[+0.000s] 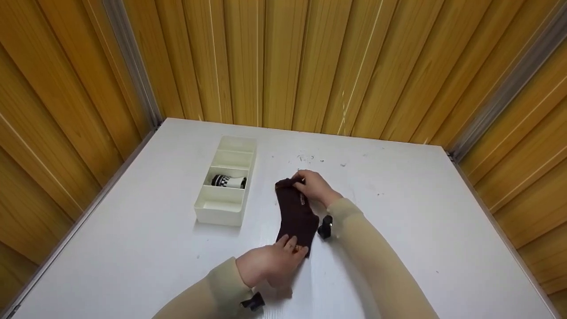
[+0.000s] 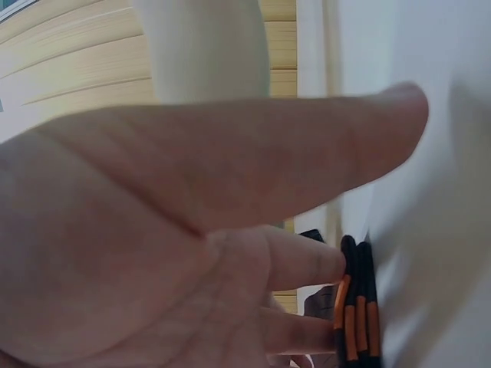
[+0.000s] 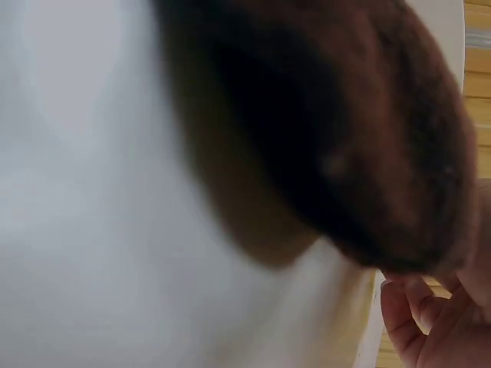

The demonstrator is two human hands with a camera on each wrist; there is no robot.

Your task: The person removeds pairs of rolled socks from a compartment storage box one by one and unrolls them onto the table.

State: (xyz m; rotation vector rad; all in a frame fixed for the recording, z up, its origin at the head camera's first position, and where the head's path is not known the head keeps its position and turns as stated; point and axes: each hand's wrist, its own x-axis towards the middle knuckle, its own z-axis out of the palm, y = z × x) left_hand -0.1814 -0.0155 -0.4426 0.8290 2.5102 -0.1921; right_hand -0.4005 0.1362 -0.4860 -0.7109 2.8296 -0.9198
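Observation:
A pair of dark maroon socks [image 1: 294, 212] lies lengthwise on the white table, cuff end away from me. At the cuff, my right hand [image 1: 313, 186] pinches the fabric with curled fingers. My left hand [image 1: 274, 263] rests its fingertips on the near end, by an orange patch; its thumb stands apart from the socks. In the left wrist view, stacked black-and-orange layers of the socks [image 2: 360, 307] touch the straight fingers. Dark blurred fabric [image 3: 414, 153] fills much of the right wrist view and partly hides the right hand [image 3: 437, 322].
Left of the socks stands a white divided box [image 1: 219, 217]. One of its middle compartments holds a rolled black-and-white checkered sock [image 1: 229, 181]. Yellow wood-look panels [image 1: 283, 66] rise behind the white table [image 1: 398, 212] and at both sides.

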